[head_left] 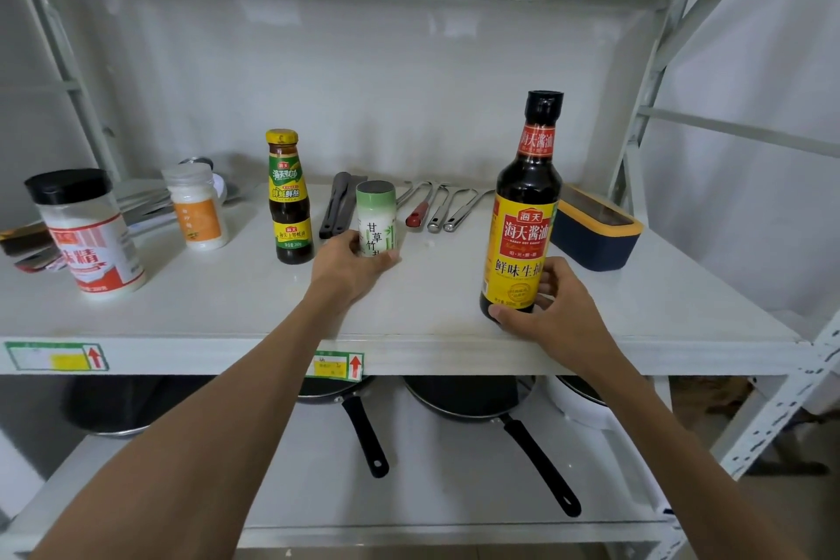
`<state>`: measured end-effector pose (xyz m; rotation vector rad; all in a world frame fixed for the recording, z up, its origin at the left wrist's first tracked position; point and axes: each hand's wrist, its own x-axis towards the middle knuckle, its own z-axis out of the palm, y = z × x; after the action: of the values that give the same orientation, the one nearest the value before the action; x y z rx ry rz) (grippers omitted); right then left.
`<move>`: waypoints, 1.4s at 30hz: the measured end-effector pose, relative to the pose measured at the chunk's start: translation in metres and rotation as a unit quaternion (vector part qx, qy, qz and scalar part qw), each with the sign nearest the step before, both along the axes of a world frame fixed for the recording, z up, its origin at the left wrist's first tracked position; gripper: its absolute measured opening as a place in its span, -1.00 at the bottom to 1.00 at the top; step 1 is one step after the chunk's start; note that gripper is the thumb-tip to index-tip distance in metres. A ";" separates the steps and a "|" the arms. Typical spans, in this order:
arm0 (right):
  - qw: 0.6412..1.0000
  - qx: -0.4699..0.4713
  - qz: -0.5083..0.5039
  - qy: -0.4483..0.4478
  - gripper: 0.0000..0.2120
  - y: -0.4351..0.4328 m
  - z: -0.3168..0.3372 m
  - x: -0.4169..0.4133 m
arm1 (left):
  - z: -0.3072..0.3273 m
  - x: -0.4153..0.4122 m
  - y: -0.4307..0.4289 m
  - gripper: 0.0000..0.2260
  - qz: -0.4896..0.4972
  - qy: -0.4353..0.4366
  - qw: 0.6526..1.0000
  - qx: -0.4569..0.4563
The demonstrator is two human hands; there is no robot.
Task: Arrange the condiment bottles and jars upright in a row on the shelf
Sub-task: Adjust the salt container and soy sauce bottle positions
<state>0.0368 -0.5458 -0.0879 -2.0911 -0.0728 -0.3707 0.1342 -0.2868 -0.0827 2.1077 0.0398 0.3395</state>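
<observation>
On the white shelf my left hand grips the base of a small green-and-white salt jar, which stands upright. My right hand holds the bottom of a tall dark soy sauce bottle with a yellow and red label, upright near the front edge. To the left stand an oyster sauce bottle with a yellow cap, a small white jar with an orange label, and a big black-capped jar of white powder.
Behind the jars lie black tongs and several metal utensils. A navy box with a yellow rim sits at the right. Frying pans rest on the shelf below. Flat packets lie at the far left.
</observation>
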 end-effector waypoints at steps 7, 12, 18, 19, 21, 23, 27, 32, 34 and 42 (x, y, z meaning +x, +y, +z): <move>1.000 -0.017 0.012 0.002 -0.32 -0.003 -0.001 0.002 | 0.000 0.001 0.000 -0.56 -0.002 0.010 1.000 -0.014; 0.999 -0.011 0.037 0.000 -0.32 -0.008 0.001 0.001 | -0.002 0.001 0.000 -0.51 0.003 0.011 1.000 -0.006; 0.997 0.012 0.072 0.022 -0.32 -0.013 0.004 0.001 | 0.007 -0.021 -0.001 -0.57 -0.021 0.007 1.000 0.007; 0.997 0.013 0.071 0.025 -0.31 -0.013 0.004 0.001 | 0.008 -0.026 -0.002 -0.59 -0.026 0.007 1.000 0.009; 0.997 0.017 0.067 0.034 -0.30 -0.013 0.006 0.001 | 0.008 -0.034 -0.003 -0.64 -0.037 0.015 0.999 0.000; 0.997 0.026 0.065 0.044 -0.31 -0.012 0.008 -0.001 | 0.008 -0.045 -0.005 -0.65 -0.046 0.026 0.999 -0.011; 0.997 0.031 0.060 0.047 -0.34 -0.010 0.010 -0.004 | 0.008 -0.063 -0.004 -0.58 -0.050 0.025 0.997 0.052; 0.997 0.036 0.056 0.044 -0.35 -0.009 0.010 -0.005 | 0.002 -0.078 -0.006 -0.51 -0.054 0.017 0.996 0.075; 0.996 0.034 0.061 0.047 -0.34 -0.010 0.010 -0.004 | -0.001 -0.081 -0.008 -0.48 -0.060 0.013 0.995 0.083; 0.997 0.024 0.061 0.051 -0.31 -0.010 0.010 -0.003 | -0.004 -0.084 -0.010 -0.40 -0.060 0.010 0.995 0.076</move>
<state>0.0339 -0.5558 -0.0778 -2.0439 -0.1295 -0.1899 0.0506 -0.2967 -0.0865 2.2524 -0.1036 0.2552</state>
